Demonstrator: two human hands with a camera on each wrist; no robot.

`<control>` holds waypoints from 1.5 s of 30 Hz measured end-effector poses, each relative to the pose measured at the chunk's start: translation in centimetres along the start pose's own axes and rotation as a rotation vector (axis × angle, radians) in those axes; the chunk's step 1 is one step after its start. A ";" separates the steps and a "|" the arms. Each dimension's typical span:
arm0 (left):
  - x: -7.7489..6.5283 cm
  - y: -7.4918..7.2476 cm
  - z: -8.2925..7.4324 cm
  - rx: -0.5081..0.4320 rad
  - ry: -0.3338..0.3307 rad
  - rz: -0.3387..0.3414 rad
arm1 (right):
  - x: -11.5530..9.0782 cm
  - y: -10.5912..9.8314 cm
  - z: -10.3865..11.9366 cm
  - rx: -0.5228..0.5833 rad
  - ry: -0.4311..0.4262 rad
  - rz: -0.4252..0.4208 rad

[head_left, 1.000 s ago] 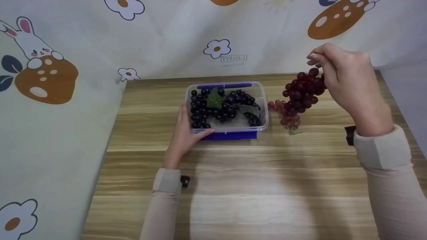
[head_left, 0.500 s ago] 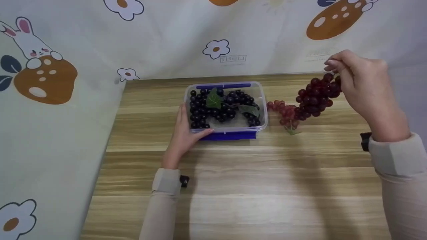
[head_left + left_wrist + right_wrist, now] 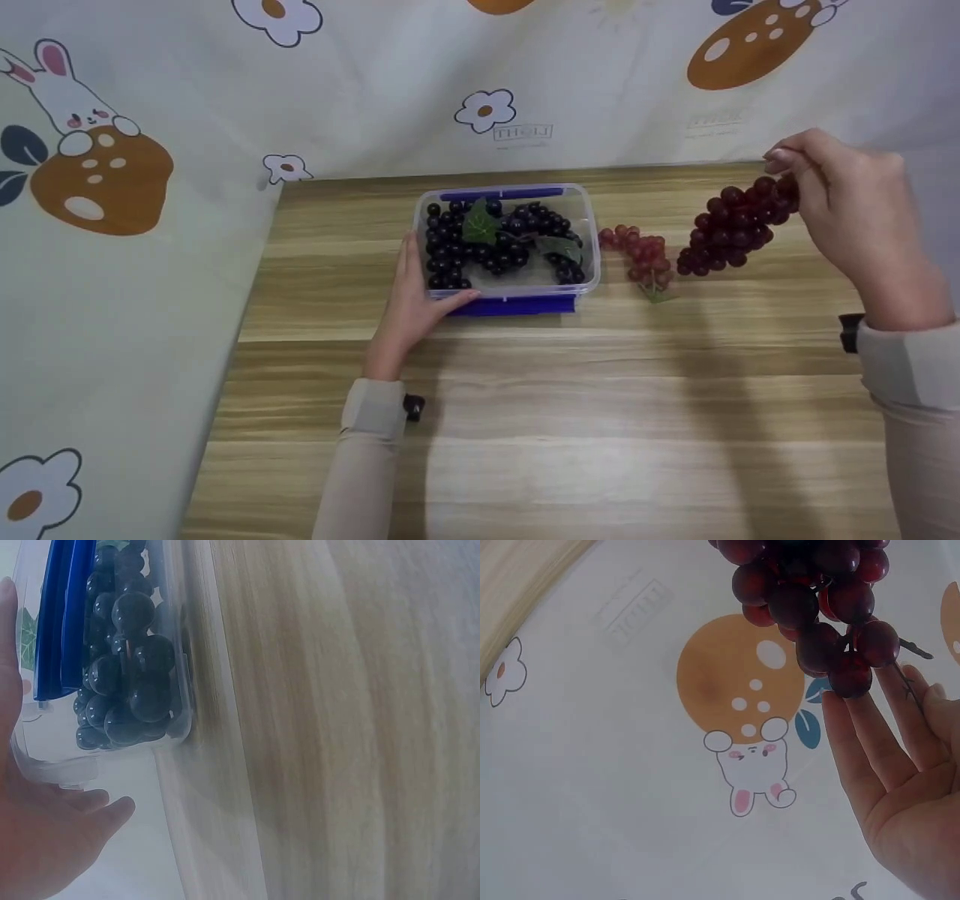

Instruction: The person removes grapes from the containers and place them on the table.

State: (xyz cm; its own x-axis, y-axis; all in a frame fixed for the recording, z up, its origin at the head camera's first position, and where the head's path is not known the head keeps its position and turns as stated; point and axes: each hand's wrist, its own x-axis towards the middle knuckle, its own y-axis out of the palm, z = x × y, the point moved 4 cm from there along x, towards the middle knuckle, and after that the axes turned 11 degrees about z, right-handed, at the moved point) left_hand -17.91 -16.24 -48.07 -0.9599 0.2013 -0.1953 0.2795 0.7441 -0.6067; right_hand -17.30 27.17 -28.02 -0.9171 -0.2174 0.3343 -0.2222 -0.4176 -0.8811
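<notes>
A clear plastic food container [image 3: 487,289] with blue clips holds bunches of dark grapes [image 3: 450,247] with green leaves. My left hand [image 3: 409,304] rests against its near left corner, thumb over the front rim and fingers straight along the left side. In the left wrist view, the left hand [image 3: 45,832] lies around the container's corner beside a blue clip [image 3: 64,622]. At the right, my right hand [image 3: 862,210] pinches the stem of a dark red grape bunch [image 3: 735,225], which hangs tilted above the table. The right wrist view shows the stem [image 3: 907,679] between thumb and fingers.
A smaller bunch of light red grapes [image 3: 641,255] with a green stem lies on the wooden table [image 3: 555,420], just right of the container. Behind and to the left stands a pale sheet [image 3: 375,97] printed with rabbits, flowers and orange fruit.
My right hand has moved to the right and somewhat nearer with the dark red bunch, uncovering the light red grapes. The left hand and the container have stayed in place.
</notes>
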 end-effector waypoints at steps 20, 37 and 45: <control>0.0 0.0 0.0 -0.004 -0.003 0.010 | -2.6 0.9 -4.2 -0.012 0.074 0.016; 0.0 0.0 0.1 0.026 0.002 -0.010 | -3.8 3.1 -7.7 -0.041 0.149 0.103; -0.1 0.0 0.1 0.021 -0.003 -0.003 | -3.7 4.3 -8.7 -0.041 0.153 0.133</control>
State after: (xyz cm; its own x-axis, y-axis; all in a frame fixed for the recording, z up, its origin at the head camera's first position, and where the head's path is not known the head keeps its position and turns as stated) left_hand -17.85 -16.32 -48.08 -0.9605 0.1976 -0.1959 0.2775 0.7309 -0.6235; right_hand -17.79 33.84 -35.95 -0.9782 -0.1303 0.1617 -0.1059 -0.3567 -0.9282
